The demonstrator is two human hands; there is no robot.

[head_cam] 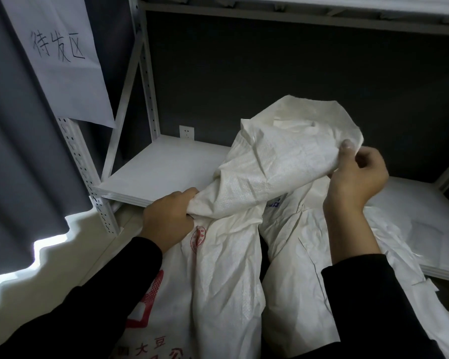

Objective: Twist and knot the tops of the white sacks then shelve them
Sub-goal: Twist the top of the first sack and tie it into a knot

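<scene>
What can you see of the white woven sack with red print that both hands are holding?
The white woven plastic sack with red print is crinkled, with a red round stamp and red characters on its front. Its top is unknotted, spread up to the right. The left hand grips the bunched neck; the right hand pinches the top edge. It sits before the white metal shelf.

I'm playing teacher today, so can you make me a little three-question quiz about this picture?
1. True or false: both the left hand and the right hand grip the sack.
2. What hangs at the rack's left post? A) paper sign B) clock C) towel
3. Fill in: the stamp on the sack by the left hand is ___.
Key: 1 true; 2 A; 3 red.
</scene>
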